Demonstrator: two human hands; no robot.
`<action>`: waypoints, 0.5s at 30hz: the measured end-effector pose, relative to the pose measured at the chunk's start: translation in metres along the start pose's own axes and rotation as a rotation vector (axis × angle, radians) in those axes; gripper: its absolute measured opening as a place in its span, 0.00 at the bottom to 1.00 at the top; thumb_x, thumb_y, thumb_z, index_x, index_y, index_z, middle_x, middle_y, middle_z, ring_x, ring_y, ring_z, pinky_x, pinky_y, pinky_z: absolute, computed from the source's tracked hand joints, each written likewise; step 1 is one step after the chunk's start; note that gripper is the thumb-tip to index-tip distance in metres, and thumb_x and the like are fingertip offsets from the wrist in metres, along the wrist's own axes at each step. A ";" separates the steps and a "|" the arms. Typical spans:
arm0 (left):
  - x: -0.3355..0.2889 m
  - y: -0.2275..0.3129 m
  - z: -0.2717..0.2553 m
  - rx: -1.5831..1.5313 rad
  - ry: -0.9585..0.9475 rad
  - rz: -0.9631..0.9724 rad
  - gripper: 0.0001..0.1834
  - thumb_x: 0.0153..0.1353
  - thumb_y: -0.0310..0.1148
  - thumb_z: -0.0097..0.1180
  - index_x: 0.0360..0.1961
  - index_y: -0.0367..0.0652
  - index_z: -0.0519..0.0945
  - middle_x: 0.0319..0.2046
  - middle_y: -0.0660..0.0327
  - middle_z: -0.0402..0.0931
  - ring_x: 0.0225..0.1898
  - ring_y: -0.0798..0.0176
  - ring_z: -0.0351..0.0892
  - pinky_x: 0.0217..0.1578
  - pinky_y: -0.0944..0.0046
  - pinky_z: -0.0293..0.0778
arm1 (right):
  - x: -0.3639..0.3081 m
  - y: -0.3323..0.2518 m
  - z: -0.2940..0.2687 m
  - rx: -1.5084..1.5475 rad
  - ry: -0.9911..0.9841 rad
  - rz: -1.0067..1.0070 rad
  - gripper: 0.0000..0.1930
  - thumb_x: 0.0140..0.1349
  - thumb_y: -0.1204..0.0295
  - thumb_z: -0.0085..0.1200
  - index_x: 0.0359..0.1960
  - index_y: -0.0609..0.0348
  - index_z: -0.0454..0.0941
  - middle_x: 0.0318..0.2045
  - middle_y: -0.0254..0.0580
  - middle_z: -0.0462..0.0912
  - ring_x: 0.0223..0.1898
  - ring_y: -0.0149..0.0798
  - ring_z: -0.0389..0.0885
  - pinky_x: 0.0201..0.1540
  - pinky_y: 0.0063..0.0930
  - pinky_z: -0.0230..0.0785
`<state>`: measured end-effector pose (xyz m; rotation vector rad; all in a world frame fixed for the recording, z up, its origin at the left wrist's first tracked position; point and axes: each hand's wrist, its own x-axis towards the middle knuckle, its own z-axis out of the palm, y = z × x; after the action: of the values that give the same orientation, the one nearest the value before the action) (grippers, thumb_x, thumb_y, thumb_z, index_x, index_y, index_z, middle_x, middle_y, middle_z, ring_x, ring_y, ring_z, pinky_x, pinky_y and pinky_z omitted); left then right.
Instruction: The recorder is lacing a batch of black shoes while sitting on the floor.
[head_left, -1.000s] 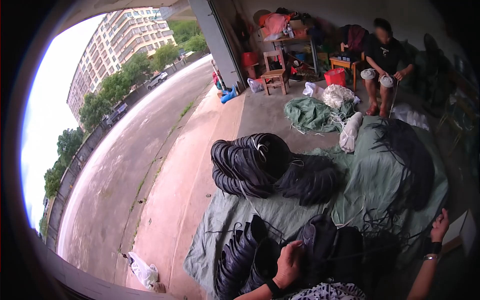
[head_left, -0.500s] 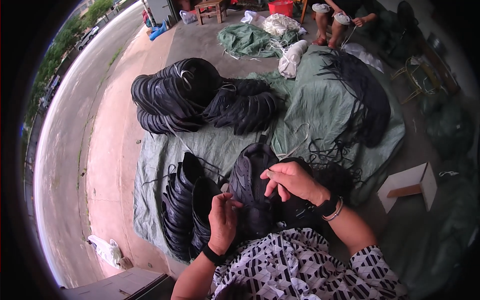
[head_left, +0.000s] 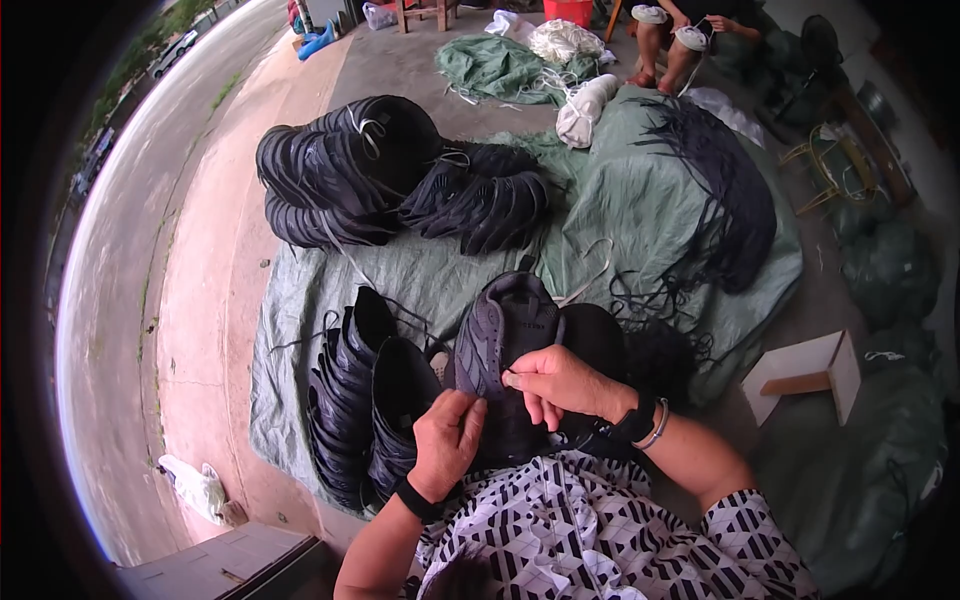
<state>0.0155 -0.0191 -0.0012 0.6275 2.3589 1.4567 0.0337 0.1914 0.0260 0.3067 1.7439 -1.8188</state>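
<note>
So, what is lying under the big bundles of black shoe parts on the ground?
A green tarp is spread under the bundles of black shoe parts, and it also runs under the loose black laces. The ground beneath the tarp is covered, so it cannot be seen.

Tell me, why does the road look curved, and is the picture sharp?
Head view: the fisheye lens bends the road near the black rim; daylight is soft, without harsh shadows or glare; the left hand, right hand and dark shoe upper look sharp at centre.
</note>
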 end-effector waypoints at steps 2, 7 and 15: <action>0.005 0.002 0.004 0.066 0.254 0.259 0.02 0.58 0.22 0.53 0.30 0.35 0.74 0.26 0.57 0.67 0.29 0.59 0.70 0.31 0.67 0.67 | 0.003 0.000 0.000 -0.016 -0.001 -0.022 0.15 0.67 0.65 0.44 0.24 0.62 0.72 0.14 0.40 0.77 0.09 0.29 0.73 0.10 0.17 0.61; 0.004 -0.003 0.003 0.072 0.052 0.090 0.03 0.58 0.26 0.53 0.31 0.38 0.74 0.27 0.50 0.71 0.29 0.49 0.74 0.31 0.59 0.71 | 0.006 0.005 -0.002 0.000 -0.007 -0.060 0.14 0.66 0.66 0.45 0.26 0.63 0.73 0.14 0.42 0.78 0.09 0.30 0.74 0.10 0.18 0.62; 0.003 -0.007 0.007 0.078 -0.130 -0.034 0.11 0.61 0.35 0.51 0.31 0.37 0.75 0.22 0.48 0.74 0.25 0.45 0.76 0.27 0.57 0.71 | 0.007 0.011 -0.006 0.034 -0.077 -0.077 0.15 0.66 0.66 0.45 0.25 0.63 0.73 0.15 0.43 0.78 0.09 0.30 0.74 0.11 0.17 0.63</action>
<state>0.0145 -0.0149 -0.0100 0.6772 2.3230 1.2755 0.0331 0.1962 0.0125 0.1823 1.6946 -1.8910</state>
